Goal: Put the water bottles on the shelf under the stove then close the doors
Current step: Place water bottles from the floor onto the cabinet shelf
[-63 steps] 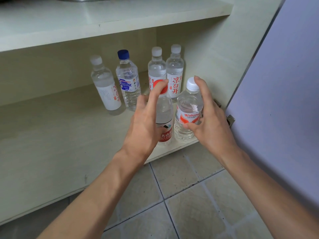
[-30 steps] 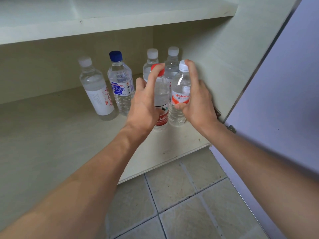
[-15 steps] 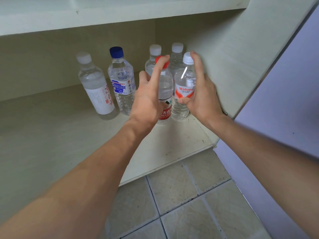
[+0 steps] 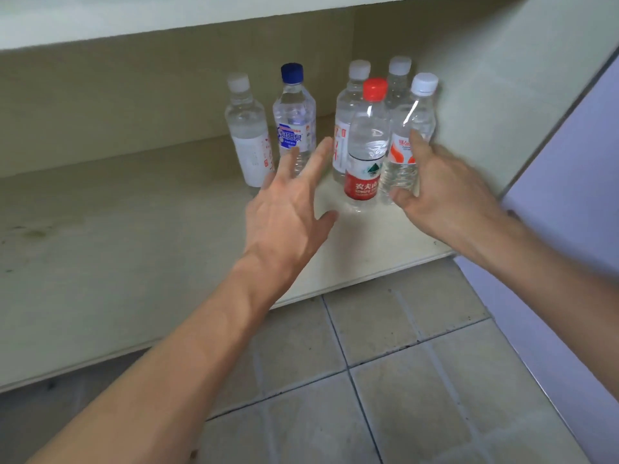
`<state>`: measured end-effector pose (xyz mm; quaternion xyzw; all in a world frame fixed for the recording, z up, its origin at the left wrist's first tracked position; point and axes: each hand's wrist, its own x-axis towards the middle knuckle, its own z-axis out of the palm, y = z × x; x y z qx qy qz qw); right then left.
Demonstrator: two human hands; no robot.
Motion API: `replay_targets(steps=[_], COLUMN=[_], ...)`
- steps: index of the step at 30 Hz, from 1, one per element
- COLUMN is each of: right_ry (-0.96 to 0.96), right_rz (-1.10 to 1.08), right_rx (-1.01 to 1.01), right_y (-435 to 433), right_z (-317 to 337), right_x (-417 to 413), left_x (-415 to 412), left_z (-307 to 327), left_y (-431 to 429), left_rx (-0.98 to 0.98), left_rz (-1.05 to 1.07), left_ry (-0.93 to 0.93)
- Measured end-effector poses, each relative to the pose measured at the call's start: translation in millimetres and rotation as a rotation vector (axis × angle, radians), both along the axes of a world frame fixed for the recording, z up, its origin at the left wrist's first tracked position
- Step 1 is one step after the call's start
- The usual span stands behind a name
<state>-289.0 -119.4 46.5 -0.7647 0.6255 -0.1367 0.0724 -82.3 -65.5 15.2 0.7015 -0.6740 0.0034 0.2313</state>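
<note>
Several clear water bottles stand upright at the back right of the cabinet shelf (image 4: 134, 236). A red-capped bottle (image 4: 366, 145) and a white-capped bottle with an orange label (image 4: 410, 135) stand in front. Behind them are two white-capped bottles (image 4: 351, 108), a blue-capped bottle (image 4: 294, 118) and a white-labelled bottle (image 4: 248, 135). My left hand (image 4: 288, 209) hovers open just left of the red-capped bottle, not touching it. My right hand (image 4: 445, 195) is open, its fingers spread beside the orange-labelled bottle.
The open cabinet door (image 4: 569, 182) stands at the right, close to my right forearm. An upper shelf board (image 4: 167, 18) overhangs the bottles. Grey floor tiles (image 4: 385, 380) lie in front of the shelf edge.
Both hands carried the two front bottles deeper onto the shelf, then let go and drew back with fingers spread. The two bottles now stand on their own.
</note>
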Motion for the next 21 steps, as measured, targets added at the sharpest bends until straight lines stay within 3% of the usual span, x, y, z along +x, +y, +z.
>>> replay_targets(steps=[6,12,21], right_ry=[0.120,0.137,0.152], right_rz=[0.215,0.412,0.655], right_rx=[0.057,0.244,0.440], right_y=[84,148,201], right_z=[11,-14,-63], right_x=[55,125,189], left_x=[48,92,145], left_z=[-2,-3,0], left_y=[101,193,303], left_rx=[0.050,0.160,0.277], left_rz=[0.238,0.403,0.635], left_ry=[-0.205,-0.309,-0.246])
